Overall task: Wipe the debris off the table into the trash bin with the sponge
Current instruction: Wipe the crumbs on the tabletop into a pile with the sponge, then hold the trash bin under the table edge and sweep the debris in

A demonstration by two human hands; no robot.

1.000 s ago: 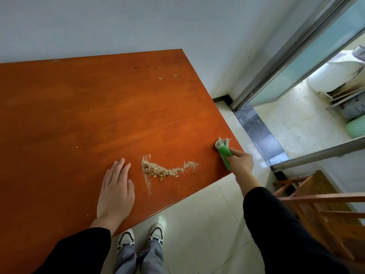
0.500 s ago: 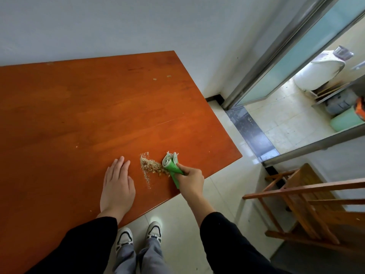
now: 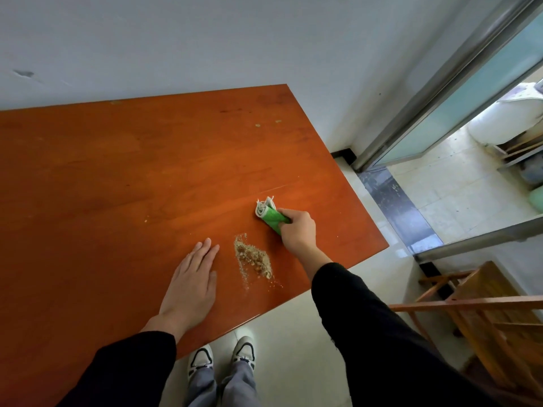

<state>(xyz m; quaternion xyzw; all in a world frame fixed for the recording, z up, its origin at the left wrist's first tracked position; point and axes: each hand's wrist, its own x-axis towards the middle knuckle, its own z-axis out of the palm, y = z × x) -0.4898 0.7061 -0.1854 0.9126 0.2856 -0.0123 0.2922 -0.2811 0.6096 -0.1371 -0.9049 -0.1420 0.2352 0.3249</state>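
A pile of tan crumbs (image 3: 253,258) lies on the reddish wooden table (image 3: 117,177), close to its near edge. My right hand (image 3: 296,230) grips a rolled green sponge cloth (image 3: 269,215) with a white end, held on the table just beyond and to the right of the pile. My left hand (image 3: 191,282) rests flat on the table, fingers together, just left of the crumbs. A few stray crumbs (image 3: 258,125) sit near the far right corner. No trash bin is in view.
A wooden chair (image 3: 482,312) stands on the tiled floor right of the table. A glass sliding door (image 3: 458,92) opens at the right onto another room. My shoes (image 3: 223,358) are under the table's near edge. A white wall runs behind the table.
My right hand swept the sponge leftwards, gathering the spread crumbs into one compact pile, then lifted back up and right of it. My left hand stayed flat.
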